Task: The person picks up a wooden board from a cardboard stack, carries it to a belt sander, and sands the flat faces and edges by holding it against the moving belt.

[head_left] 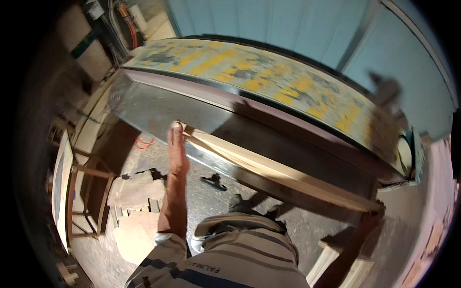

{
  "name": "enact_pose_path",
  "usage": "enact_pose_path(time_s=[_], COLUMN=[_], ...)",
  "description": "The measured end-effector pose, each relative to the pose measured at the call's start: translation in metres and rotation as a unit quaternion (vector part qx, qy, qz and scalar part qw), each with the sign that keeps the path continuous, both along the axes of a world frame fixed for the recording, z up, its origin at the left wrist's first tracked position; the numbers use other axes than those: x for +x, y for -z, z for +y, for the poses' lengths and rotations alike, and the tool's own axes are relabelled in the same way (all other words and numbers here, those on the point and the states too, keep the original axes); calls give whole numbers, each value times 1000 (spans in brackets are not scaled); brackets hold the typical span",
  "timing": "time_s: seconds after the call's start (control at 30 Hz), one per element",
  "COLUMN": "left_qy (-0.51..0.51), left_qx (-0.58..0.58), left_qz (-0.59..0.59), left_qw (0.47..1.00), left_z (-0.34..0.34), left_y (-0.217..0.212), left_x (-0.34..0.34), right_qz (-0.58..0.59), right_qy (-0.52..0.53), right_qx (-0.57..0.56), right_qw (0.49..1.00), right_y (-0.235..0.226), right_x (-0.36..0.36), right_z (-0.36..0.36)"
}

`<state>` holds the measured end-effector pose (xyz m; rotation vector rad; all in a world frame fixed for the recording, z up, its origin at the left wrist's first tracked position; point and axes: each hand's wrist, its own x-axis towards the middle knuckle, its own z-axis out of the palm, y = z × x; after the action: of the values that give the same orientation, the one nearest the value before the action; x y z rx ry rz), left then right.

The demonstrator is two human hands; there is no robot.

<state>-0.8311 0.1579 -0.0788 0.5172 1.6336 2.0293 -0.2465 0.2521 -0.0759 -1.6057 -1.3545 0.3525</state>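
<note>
A long, pale wooden strip [288, 175] lies slantwise along the front edge of a grey metal machine table [158, 103]. A seam along its length suggests two pieces side by side, though I cannot be sure. My left hand [176, 137] grips its far left end, thumb on top. At the near right end my right hand [373, 215] is closed round the other end, in shadow. Behind the table runs a long machine body [230, 67] with a worn top marked by yellow stripes, and a pinkish band [192, 91] along its front.
A wooden frame stool or stand [89, 197] stands at the left. Flat wood offcuts [137, 206] lie on the floor beside it. A black pedal-like piece [214, 182] is below the table. Stacked boards [341, 264] sit at lower right. Blue metal panels [269, 21] rise behind the machine.
</note>
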Motion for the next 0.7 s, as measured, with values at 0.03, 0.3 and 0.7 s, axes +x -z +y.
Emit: enact_pose_path(time_s=[0.03, 0.3, 0.7], left_qy=[14, -31, -54], left_qx=[-10, -41, -193], left_qz=[26, -20, 622], left_qw=[1000, 998, 757], left_z=[0, 1, -41], left_y=[-18, 0, 18], left_x=[10, -7, -7], right_qz=[149, 303, 180], right_qy=[41, 118, 150], right_qx=[-28, 16, -39], right_qw=[988, 946, 971], right_y=[-14, -10, 14], right_x=[-12, -24, -27], right_z=[0, -22, -128])
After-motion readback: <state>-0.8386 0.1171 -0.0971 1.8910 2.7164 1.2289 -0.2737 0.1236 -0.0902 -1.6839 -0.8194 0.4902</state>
